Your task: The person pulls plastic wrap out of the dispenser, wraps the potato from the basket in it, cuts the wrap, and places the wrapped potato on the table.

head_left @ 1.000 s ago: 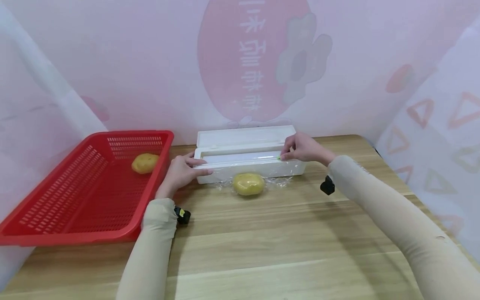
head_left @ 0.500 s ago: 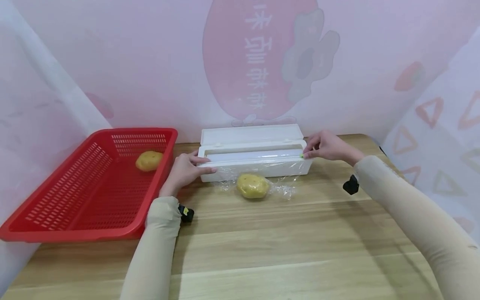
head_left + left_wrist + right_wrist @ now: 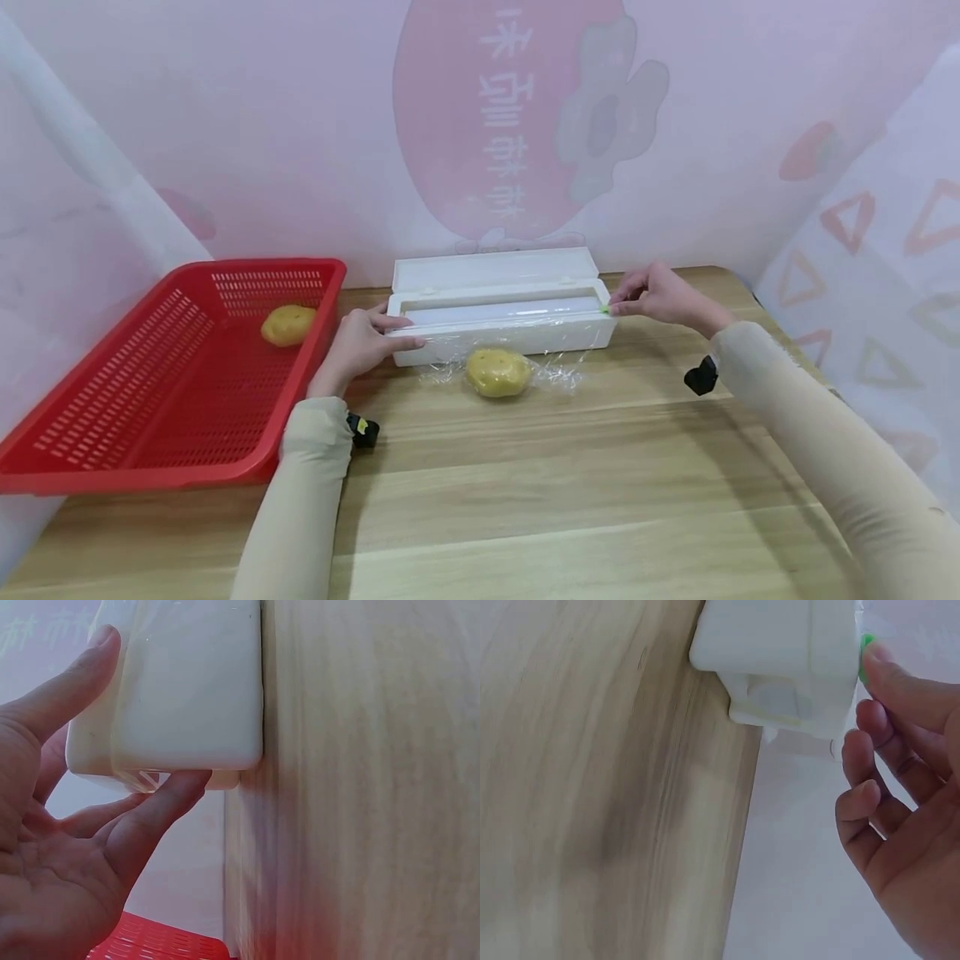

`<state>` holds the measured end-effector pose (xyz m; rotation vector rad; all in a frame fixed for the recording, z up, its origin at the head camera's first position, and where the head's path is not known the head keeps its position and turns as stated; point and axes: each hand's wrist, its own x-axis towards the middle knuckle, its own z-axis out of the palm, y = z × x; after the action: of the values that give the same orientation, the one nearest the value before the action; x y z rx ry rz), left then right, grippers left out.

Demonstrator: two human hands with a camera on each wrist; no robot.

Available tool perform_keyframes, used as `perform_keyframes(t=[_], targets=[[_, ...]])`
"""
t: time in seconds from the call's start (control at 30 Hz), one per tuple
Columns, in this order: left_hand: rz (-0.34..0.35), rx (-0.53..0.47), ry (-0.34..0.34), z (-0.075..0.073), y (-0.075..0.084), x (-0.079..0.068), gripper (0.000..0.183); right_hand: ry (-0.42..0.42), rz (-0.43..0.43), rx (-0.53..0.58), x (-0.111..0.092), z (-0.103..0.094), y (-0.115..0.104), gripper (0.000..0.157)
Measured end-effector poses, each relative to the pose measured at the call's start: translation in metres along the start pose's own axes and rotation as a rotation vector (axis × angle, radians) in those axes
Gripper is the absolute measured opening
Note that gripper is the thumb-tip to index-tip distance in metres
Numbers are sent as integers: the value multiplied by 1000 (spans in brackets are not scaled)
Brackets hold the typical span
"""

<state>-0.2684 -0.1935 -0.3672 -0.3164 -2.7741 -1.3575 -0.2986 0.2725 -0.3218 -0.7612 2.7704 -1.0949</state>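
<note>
A white cling film dispenser (image 3: 517,337) stands at the back of the table, lid up, with a pale roll (image 3: 495,313) inside. My left hand (image 3: 360,346) grips its left end. In the left wrist view, the thumb lies along one edge of the dispenser (image 3: 187,682) and the fingers touch its end. At the right end, my right hand (image 3: 660,296) pinches a small green slide cutter (image 3: 604,309) between thumb and forefinger; the right wrist view shows this green cutter (image 3: 866,656) too. A potato (image 3: 498,372) touching clear cling film (image 3: 558,377) lies in front of the dispenser.
A red plastic basket (image 3: 298,404) stands on the left, close to my left forearm. Inside it, near the back right corner, lies another potato (image 3: 288,325). A printed pink wall (image 3: 690,208) rises directly behind the wooden table (image 3: 525,492).
My right hand has slid rightward along the dispenser's front edge with the green cutter, reaching the right end by half a second ago. The left hand keeps its grip on the left end.
</note>
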Motion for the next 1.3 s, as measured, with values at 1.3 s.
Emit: perform_keyframes(t=[1.3], targets=[[157,136,276,15,23,-29,23,316,367,823,-27,73,-28,13]])
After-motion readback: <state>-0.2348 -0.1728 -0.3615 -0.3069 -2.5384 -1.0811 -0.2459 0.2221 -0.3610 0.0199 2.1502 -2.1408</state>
